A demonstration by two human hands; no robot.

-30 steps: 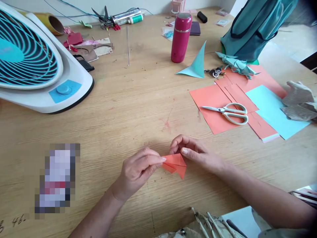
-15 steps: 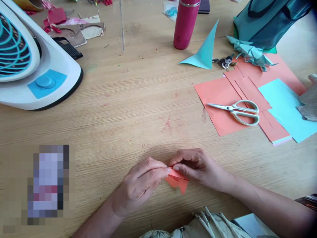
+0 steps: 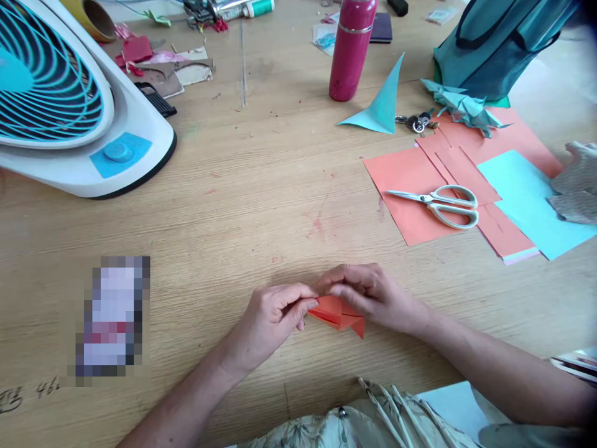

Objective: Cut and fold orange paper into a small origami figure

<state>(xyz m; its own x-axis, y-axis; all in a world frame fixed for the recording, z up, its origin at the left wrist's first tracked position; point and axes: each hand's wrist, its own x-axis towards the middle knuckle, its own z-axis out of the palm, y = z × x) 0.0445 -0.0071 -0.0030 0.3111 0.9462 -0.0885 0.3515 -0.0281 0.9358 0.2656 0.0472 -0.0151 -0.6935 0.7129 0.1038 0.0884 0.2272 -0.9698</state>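
Observation:
A small folded orange paper (image 3: pixel 338 313) lies low on the wooden table (image 3: pixel 261 186) near its front edge. My left hand (image 3: pixel 273 317) pinches its left corner with thumb and fingers closed. My right hand (image 3: pixel 370 295) is curled over its top edge, fingers pressed together on the fold. Part of the paper is hidden under my right fingers.
White-handled scissors (image 3: pixel 441 204) rest on orange sheets (image 3: pixel 410 186) beside a light blue sheet (image 3: pixel 527 199) at the right. A pink bottle (image 3: pixel 352 46), a teal paper cone (image 3: pixel 380 102), keys (image 3: pixel 416 121) and a teal bag (image 3: pixel 494 43) stand farther back. A white-and-teal fan (image 3: pixel 69 106) fills the left.
Both hands stay on the orange paper and have closed tighter over it; the paper's lower point now sits more to the right. The view has shifted slightly.

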